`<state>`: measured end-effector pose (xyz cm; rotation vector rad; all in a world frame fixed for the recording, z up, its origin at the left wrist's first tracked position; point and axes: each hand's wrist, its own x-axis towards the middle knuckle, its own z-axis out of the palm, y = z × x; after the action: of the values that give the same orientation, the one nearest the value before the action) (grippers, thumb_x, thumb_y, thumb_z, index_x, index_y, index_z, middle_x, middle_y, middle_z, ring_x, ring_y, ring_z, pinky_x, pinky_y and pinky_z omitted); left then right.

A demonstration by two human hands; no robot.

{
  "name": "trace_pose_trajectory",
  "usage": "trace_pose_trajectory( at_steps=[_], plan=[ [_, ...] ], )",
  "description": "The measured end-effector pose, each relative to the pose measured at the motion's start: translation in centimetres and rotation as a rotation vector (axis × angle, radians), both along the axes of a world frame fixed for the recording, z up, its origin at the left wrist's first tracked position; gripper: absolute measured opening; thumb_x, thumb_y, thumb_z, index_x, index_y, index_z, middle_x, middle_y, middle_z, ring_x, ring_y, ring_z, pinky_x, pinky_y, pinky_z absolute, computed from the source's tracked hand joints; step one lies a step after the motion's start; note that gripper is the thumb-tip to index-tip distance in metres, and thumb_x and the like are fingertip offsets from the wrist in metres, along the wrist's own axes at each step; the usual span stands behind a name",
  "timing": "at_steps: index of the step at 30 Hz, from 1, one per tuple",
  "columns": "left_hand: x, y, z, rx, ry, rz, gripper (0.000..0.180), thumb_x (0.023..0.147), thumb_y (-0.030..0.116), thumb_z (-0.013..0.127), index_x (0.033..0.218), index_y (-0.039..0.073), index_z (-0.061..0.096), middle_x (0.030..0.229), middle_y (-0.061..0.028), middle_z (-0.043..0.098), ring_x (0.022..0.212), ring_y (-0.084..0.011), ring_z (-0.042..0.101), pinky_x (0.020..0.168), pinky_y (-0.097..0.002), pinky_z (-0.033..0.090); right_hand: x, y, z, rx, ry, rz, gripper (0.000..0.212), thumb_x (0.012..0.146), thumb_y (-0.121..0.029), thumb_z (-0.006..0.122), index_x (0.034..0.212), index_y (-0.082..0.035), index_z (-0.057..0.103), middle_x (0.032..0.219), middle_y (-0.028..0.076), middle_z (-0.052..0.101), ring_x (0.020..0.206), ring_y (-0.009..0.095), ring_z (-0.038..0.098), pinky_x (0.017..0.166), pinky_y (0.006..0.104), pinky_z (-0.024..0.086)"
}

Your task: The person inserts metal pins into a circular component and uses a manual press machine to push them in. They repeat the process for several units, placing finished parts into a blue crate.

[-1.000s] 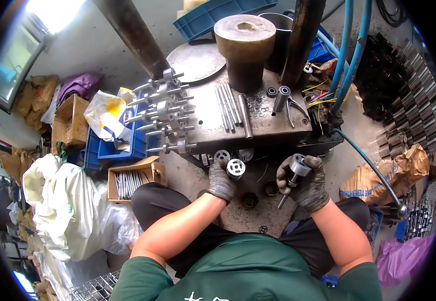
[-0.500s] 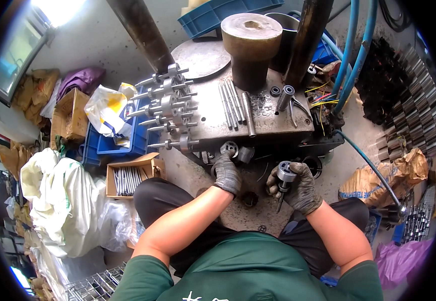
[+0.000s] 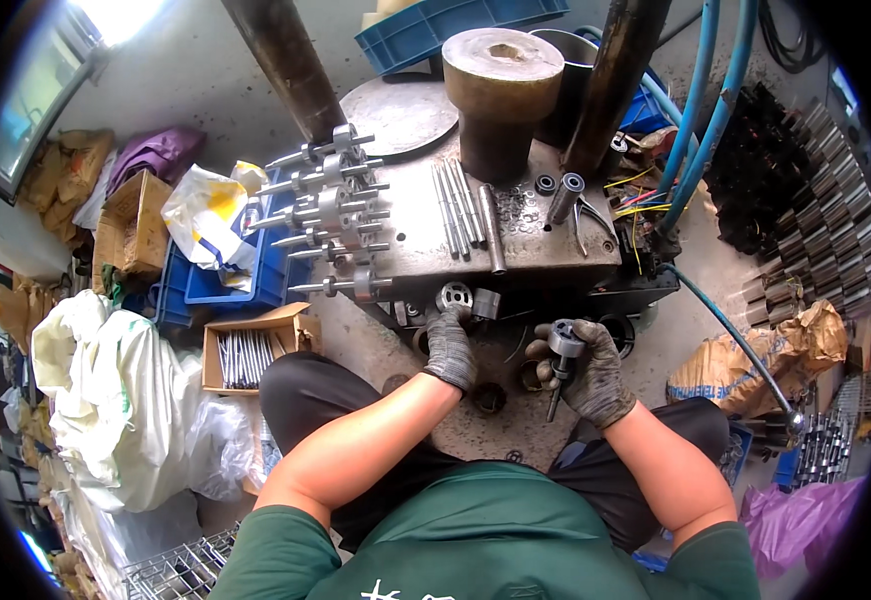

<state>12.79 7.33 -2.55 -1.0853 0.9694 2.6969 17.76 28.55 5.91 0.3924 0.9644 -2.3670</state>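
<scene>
My left hand (image 3: 448,350), in a grey knit glove, grips a round metal end cap with holes (image 3: 454,296) at the bench's front edge. Right beside that cap is a short metal cylinder (image 3: 486,304). Gloved as well, my right hand (image 3: 600,378) is closed around a metal shaft with a thick round head (image 3: 566,338). The head faces up and the thin end points down past my fingers. Several similar shafts with round bodies (image 3: 340,213) lie stacked on the bench's left edge.
On the metal bench (image 3: 425,262) lie several thin rods (image 3: 458,212), a tube (image 3: 492,232), pliers (image 3: 587,225) and a bearing (image 3: 545,184). A thick pedestal (image 3: 500,100) rises behind. A carton of rods (image 3: 247,358) sits left, near a blue crate (image 3: 223,288). Blue hoses (image 3: 707,110) hang right.
Both hands keep their holds. The shaft in my right hand has tilted slightly, and the view has shifted a little.
</scene>
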Motion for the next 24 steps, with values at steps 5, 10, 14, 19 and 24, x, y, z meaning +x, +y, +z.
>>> trace_pose_trajectory(
  at_steps=[5,10,14,19,24],
  plan=[
    [0.7,-0.2,0.2,0.043,-0.025,-0.005,0.025,0.081,0.011,0.065,0.104,0.005,0.057,0.106,-0.0135,0.060,0.099,-0.0336,0.061,0.093,-0.0516,0.056,0.0,-0.3,1.1,-0.040,0.053,-0.048,0.059,0.099,-0.042,0.066,0.142,-0.004,0.052,0.119,0.022,0.070,0.072,0.025,0.070,0.056,0.0324,0.057],
    [4.4,0.8,0.8,-0.004,-0.175,-0.409,0.032,0.085,0.008,0.062,0.117,0.007,0.057,0.116,-0.0120,0.060,0.101,-0.0319,0.062,0.092,-0.0506,0.058,-0.2,-0.6,1.2,-0.116,0.149,-0.061,0.053,0.096,-0.025,0.073,0.143,-0.010,0.053,0.130,0.017,0.067,0.088,0.023,0.072,0.068,0.0331,0.062],
    [6.9,2.5,3.4,-0.102,0.253,-1.072,0.058,0.092,0.013,0.065,0.147,0.007,0.047,0.125,-0.0084,0.061,0.109,-0.0229,0.064,0.094,-0.0395,0.058,-0.2,-1.0,0.5,0.083,0.290,-0.107,0.056,0.094,-0.017,0.079,0.143,-0.011,0.052,0.131,0.012,0.065,0.100,0.022,0.070,0.080,0.0335,0.062],
    [7.7,3.6,4.1,-0.288,0.410,-1.039,0.048,0.108,0.016,0.057,0.153,0.007,0.043,0.124,-0.0064,0.064,0.104,-0.0149,0.062,0.091,-0.0330,0.057,-0.3,-3.3,0.3,0.312,0.504,-0.186,0.059,0.093,-0.014,0.082,0.143,-0.009,0.051,0.123,0.009,0.068,0.104,0.018,0.069,0.087,0.0305,0.058],
    [7.5,3.4,4.8,-0.289,0.346,-1.032,0.033,0.110,0.016,0.054,0.141,0.005,0.051,0.117,-0.0088,0.069,0.103,-0.0192,0.068,0.083,-0.0357,0.062,-1.6,-3.8,3.7,0.536,0.728,-0.287,0.056,0.091,-0.017,0.085,0.139,-0.007,0.058,0.120,0.004,0.068,0.107,0.013,0.064,0.093,0.0276,0.054]
  ],
)
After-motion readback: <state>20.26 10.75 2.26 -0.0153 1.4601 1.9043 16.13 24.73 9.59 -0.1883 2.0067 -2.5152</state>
